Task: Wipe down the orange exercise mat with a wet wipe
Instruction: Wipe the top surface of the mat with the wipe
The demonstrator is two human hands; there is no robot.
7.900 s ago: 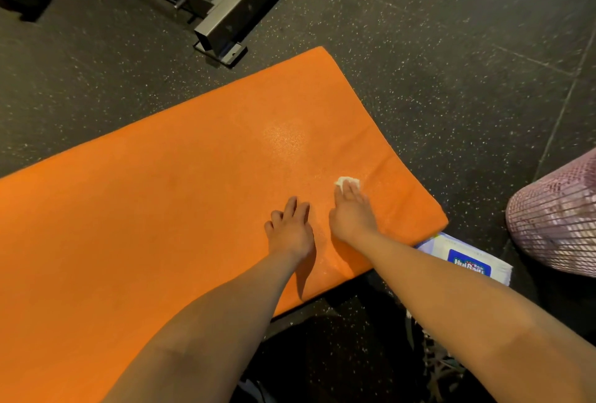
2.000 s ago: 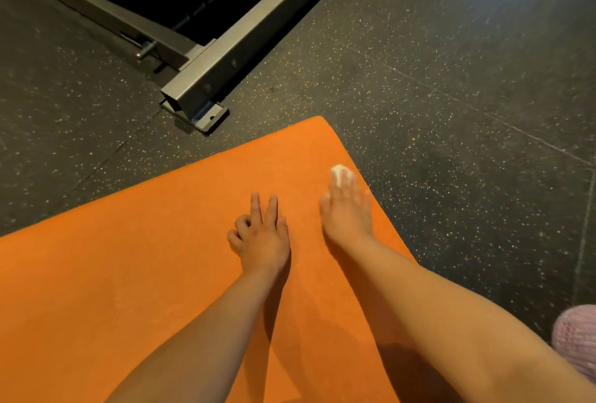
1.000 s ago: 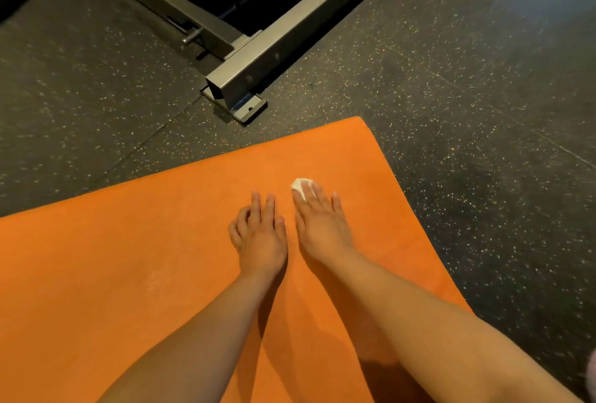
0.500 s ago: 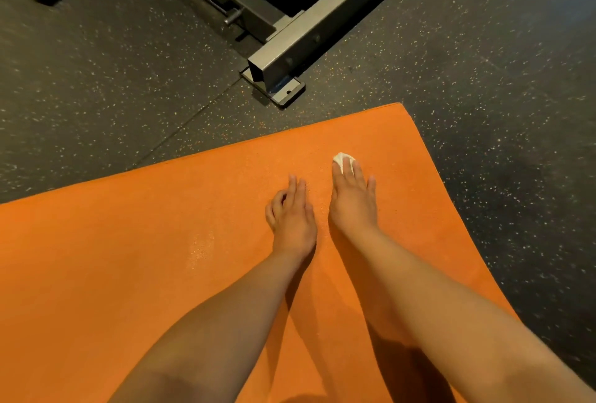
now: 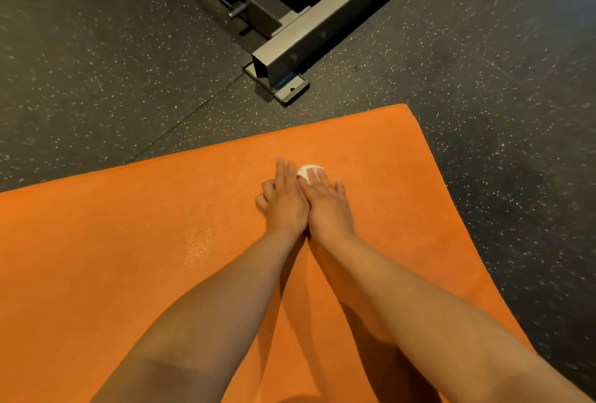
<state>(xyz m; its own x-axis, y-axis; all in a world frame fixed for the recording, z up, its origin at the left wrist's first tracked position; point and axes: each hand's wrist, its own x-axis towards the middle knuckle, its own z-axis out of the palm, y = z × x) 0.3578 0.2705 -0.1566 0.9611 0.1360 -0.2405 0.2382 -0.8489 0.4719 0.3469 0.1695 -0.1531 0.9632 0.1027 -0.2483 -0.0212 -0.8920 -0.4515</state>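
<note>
Orange mat (image 5: 129,241) lies flat on the dark speckled floor (image 5: 96,80). Right hand (image 5: 327,206) lies flat, fingers straight, pressing a white wipe (image 5: 308,172) onto the mat near its far edge. Left hand (image 5: 285,202) rests palm-down on the mat, touching the right hand. A grey metal frame (image 5: 306,38) stands beyond.

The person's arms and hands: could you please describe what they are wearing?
Nothing is worn: the left hand and right hand are ungloved, with no rings, watch or bracelet visible; the left forearm and right forearm are bare, with no sleeves in view.
</note>
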